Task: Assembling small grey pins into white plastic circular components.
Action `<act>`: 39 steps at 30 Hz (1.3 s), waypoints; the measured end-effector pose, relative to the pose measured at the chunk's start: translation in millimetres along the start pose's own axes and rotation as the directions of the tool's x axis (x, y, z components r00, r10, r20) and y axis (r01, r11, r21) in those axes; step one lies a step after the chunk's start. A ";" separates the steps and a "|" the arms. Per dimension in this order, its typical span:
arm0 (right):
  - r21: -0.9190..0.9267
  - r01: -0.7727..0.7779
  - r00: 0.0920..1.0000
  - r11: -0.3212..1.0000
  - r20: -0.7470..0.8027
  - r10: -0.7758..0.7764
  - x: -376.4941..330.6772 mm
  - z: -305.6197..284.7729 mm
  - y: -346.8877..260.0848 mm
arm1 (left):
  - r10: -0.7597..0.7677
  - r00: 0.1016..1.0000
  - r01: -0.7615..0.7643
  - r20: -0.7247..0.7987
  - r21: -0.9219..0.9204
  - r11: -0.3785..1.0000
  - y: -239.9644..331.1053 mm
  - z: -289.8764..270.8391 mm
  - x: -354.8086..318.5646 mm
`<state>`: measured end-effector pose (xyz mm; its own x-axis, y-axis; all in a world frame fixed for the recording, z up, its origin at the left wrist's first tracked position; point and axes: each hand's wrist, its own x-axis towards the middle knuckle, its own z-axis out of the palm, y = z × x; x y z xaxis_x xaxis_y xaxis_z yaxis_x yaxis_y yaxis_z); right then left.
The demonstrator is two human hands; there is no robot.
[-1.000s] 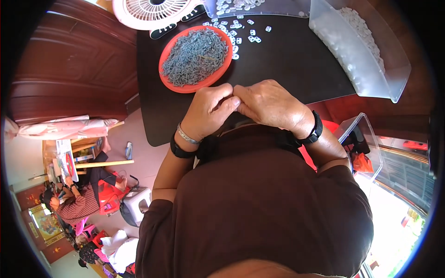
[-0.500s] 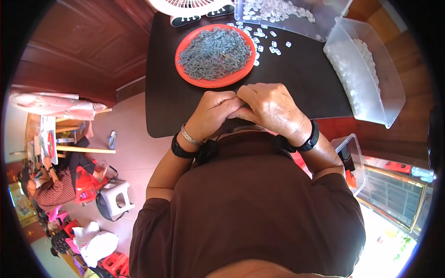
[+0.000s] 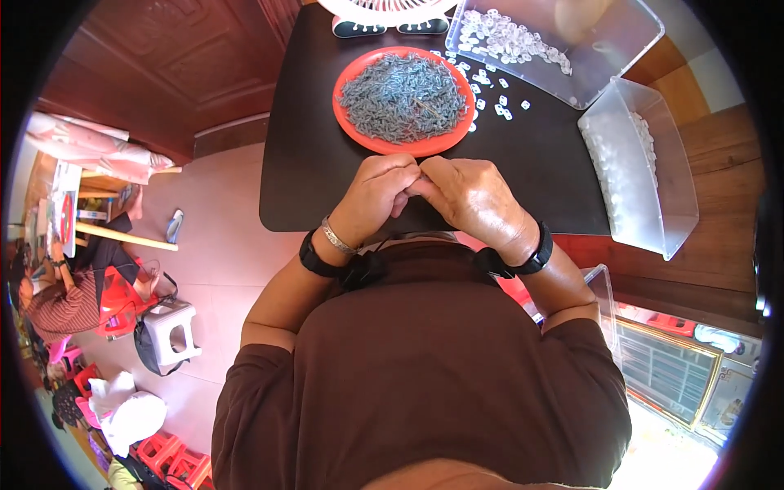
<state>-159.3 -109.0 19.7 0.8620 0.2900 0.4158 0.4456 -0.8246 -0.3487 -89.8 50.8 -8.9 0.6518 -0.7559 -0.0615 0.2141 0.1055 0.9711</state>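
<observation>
My left hand and my right hand meet fingertip to fingertip at the near edge of the dark table. Both are closed in a pinch, and whatever lies between the fingers is too small or too hidden to make out. Just beyond them, a red oval plate carries a heap of small grey screws. Right of the plate, small white plastic pieces with holes lie scattered on the table.
A clear plastic bin with white pieces stands at the far right. Beside it, another translucent bin holds more. A white fan stands behind the plate. To the left, a person sits near a grey stool.
The whole view has shifted, so the plate and bins appear farther right. My hands remain pinched together, with the left fingers turned slightly and more of them showing below.
</observation>
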 end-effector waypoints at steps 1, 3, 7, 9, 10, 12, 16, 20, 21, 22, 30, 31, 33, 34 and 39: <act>0.020 -0.012 1.000 1.000 -0.004 0.012 -1.7 -1.7 0.1 | 0.005 1.000 -0.005 0.024 0.004 1.000 -0.9 -0.4 0.9; 0.074 -0.021 0.999 0.997 -0.032 0.023 -3.3 -2.0 0.8 | 0.015 1.000 -0.015 0.022 0.018 1.000 -4.7 -0.5 -0.6; 0.255 -0.029 0.999 0.966 -0.036 0.040 -5.6 -12.0 7.4 | 0.000 0.999 0.001 -0.046 0.018 1.000 -2.2 7.7 2.0; 0.311 -0.009 0.996 0.951 -0.085 0.038 -10.9 -24.3 8.1 | 0.030 0.999 -0.030 -0.018 0.036 0.999 2.2 14.3 3.9; 0.340 -0.010 0.996 0.940 -0.085 0.041 -15.8 -28.7 9.4 | 0.080 0.997 -0.080 -0.006 0.010 0.997 -0.4 19.2 6.1; 0.306 0.001 0.989 0.952 -0.139 0.043 -25.4 -32.8 9.8 | 0.033 0.999 -0.033 0.005 -0.013 0.999 5.5 30.2 10.1; 0.133 -0.004 0.987 0.991 -0.157 0.025 -33.6 -33.7 5.2 | 0.036 0.998 -0.034 0.041 -0.058 0.998 8.1 36.7 13.3; 0.096 0.012 0.982 0.995 -0.188 0.006 -41.9 -32.2 8.2 | 0.012 1.000 -0.011 0.014 -0.092 0.996 5.0 41.4 13.1; 0.096 0.028 0.977 0.995 -0.212 -0.007 -40.9 -32.8 7.4 | 0.009 1.000 -0.007 0.018 -0.090 0.996 3.1 38.5 11.7; 0.097 0.025 0.977 0.995 -0.215 -0.003 -41.2 -35.0 5.1 | 0.028 0.999 -0.025 0.031 -0.079 0.997 2.0 35.7 10.6; 0.033 0.016 0.977 0.999 -0.212 -0.009 -44.0 -31.4 5.8 | 0.031 0.997 -0.025 0.064 -0.088 0.996 3.0 39.4 12.3; 0.035 0.022 0.978 0.999 -0.210 -0.014 -43.6 -31.2 6.3 | 0.033 0.998 -0.028 0.058 -0.088 0.996 2.6 39.7 12.1; 0.061 0.026 0.977 0.998 -0.214 -0.012 -42.4 -31.2 7.2 | 0.032 0.998 -0.028 0.049 -0.087 0.996 2.0 39.0 10.8; 0.066 0.035 0.977 0.997 -0.210 -0.020 -41.6 -33.4 8.6 | 0.034 0.999 -0.031 0.038 -0.087 0.996 3.4 42.1 9.9; -0.325 -0.019 0.874 0.946 -0.465 -0.142 -32.7 -90.8 41.7 | 0.138 0.989 -0.140 0.055 0.049 0.989 14.1 37.4 7.4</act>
<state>-190.9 -196.9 67.9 0.5771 0.1445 0.8038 0.3266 -0.9429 -0.0650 -109.2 22.6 13.0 0.6342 -0.7684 0.0854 0.0849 0.1790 0.9802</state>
